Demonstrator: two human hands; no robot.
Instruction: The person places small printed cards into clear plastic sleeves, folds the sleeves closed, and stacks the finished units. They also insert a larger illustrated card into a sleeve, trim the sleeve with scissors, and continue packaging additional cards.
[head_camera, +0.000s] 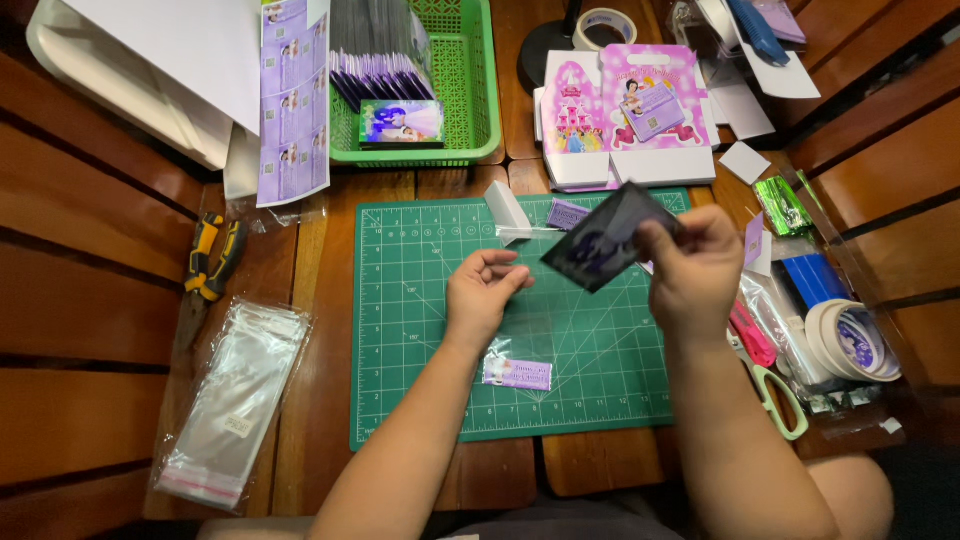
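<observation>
My right hand (693, 268) holds a dark, glossy card-like packet (606, 240) above the green cutting mat (420, 330), pinching its right edge. My left hand (482, 292) hovers just left of the packet with fingers curled and apart, holding nothing. A small purple label (517, 373) lies on the mat near my left forearm. A white folded box piece (508, 211) and a small purple slip (567, 213) rest at the mat's far edge.
A green basket (470, 110) holding purple packets stands at the back. A pink printed box (625, 110) sits behind the mat. Clear plastic bags (235, 400) and pliers (205, 270) lie left. Tape rolls (850, 340), scissors (775, 385) and a tape ring (605, 25) lie right and back.
</observation>
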